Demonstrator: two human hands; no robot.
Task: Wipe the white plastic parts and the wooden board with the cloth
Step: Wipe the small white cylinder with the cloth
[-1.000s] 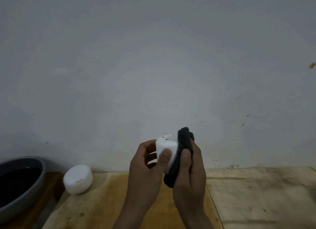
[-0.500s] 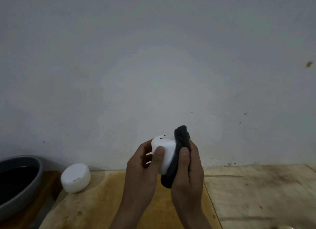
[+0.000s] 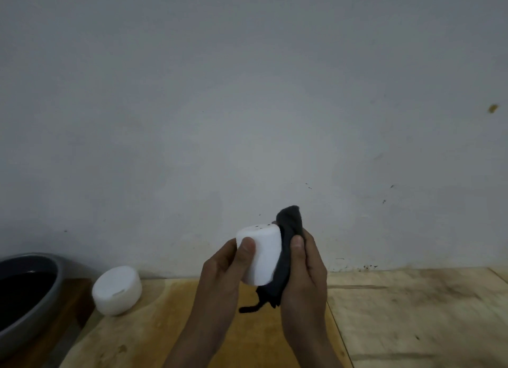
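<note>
My left hand [image 3: 220, 274] grips a white plastic cylinder [image 3: 264, 253], thumb across its side, held up in front of the wall above the wooden board [image 3: 154, 329]. Small dark specks dot the cylinder's top face. My right hand [image 3: 305, 274] holds a dark cloth [image 3: 287, 246] pressed against the cylinder's right side; one end of the cloth sticks up above my fingers and a thin tail hangs below. A second white plastic part [image 3: 116, 290], round and squat, rests tilted on the board's far left corner.
A grey bowl [image 3: 52, 282] with a dark inside stands at the left edge on a dark wooden surface. A paler wooden panel [image 3: 417, 315] adjoins the board on the right. A plain grey wall [image 3: 247, 106] rises directly behind the boards.
The cylinder has turned in my left hand, showing more of its side. The cloth has slid along its right side and a tail now hangs below.
</note>
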